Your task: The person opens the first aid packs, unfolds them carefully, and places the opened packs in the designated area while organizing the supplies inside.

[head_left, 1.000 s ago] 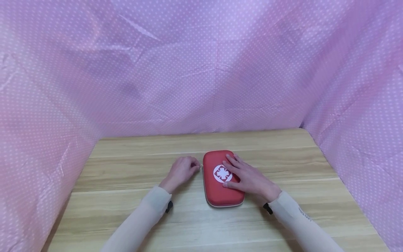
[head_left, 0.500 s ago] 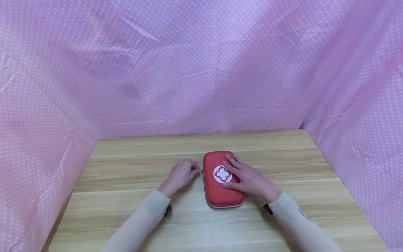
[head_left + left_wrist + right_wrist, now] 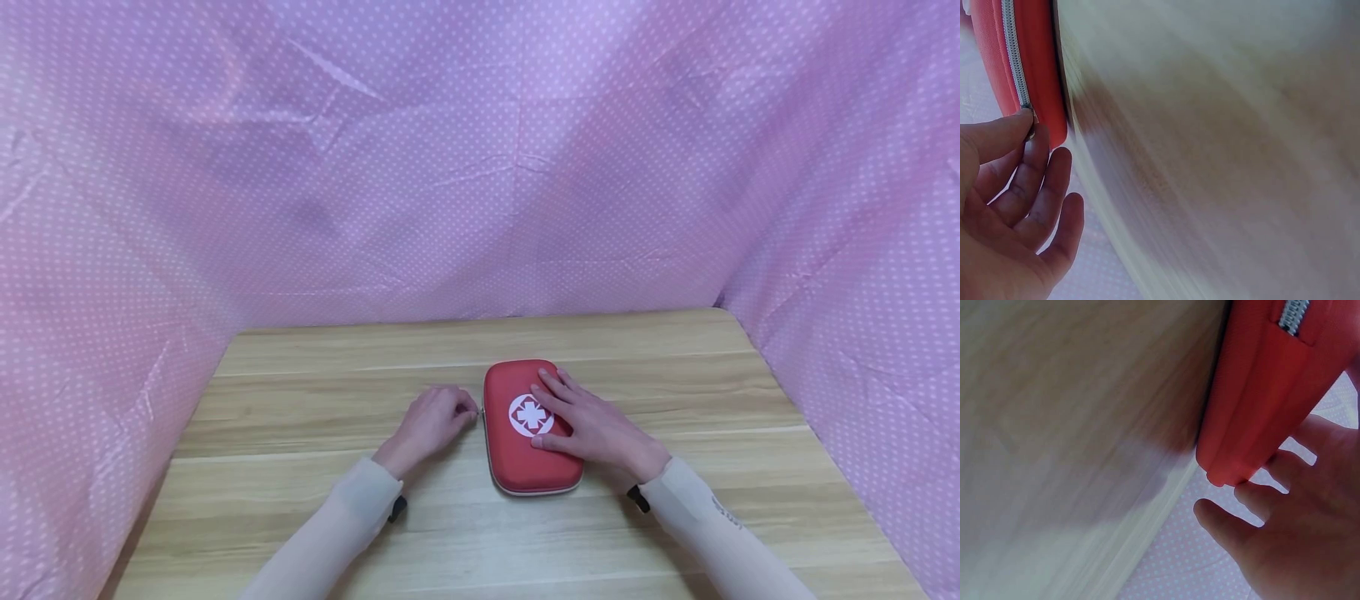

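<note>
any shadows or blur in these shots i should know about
Head view: broad diagonal shade across the pink cloth; left wrist view: tabletop grain looks soft, zipper teeth sharper; right wrist view: right hand dim, soft shadow on the tabletop.

A wooden table [image 3: 645, 358] with pale, streaky grain spreads beneath the left hand [image 3: 429, 423] and the right hand [image 3: 602, 427], its far edge running beyond both of them and its far right corner rounded. Past that edge hangs a wrinkled pink-lilac cloth [image 3: 480, 183] with small white dots, which also rises well to the left of the left hand and well to the right of the right hand. Straight ahead of the hands, it darkens along a slanting line.
</note>
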Available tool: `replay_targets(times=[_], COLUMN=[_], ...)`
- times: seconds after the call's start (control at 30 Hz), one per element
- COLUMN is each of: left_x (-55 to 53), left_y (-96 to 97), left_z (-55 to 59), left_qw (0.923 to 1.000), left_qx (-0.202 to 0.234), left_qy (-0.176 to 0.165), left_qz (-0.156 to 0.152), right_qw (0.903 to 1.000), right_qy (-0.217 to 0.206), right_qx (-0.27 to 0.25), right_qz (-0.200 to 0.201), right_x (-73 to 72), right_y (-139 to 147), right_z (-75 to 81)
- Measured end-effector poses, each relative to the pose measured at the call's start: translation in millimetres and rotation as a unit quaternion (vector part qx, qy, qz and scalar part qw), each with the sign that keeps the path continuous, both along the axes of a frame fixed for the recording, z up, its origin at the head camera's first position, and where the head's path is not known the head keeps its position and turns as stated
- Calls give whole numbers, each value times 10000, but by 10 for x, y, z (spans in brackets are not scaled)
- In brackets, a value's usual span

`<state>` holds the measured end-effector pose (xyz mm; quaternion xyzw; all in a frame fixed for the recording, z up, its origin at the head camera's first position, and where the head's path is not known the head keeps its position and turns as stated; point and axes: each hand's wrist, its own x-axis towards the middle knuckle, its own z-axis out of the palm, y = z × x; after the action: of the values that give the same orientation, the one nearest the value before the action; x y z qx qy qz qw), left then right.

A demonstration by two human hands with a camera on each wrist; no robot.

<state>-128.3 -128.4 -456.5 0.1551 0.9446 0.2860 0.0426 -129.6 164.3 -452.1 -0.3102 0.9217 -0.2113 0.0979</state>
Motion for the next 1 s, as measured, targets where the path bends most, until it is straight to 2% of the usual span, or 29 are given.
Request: replay_targets(times=[0.37, 0.7, 1.0], left_x=[56, 115, 171], left_y=[-6, -41, -43], left_z=[-33, -49, -43], left_qw=[9999, 9999, 9988], left_qx=[-40, -8, -23], left_qy=[109, 36, -75], left_qz=[-121, -138, -486], right_qw=[10000, 10000, 10000], right_qy=[-9, 38, 10], right_qx=[-15, 6, 48], right_qz=[17, 60, -4], right_x=[5, -8, 8], right_y=[5, -24, 4], right_z=[-7, 9, -16])
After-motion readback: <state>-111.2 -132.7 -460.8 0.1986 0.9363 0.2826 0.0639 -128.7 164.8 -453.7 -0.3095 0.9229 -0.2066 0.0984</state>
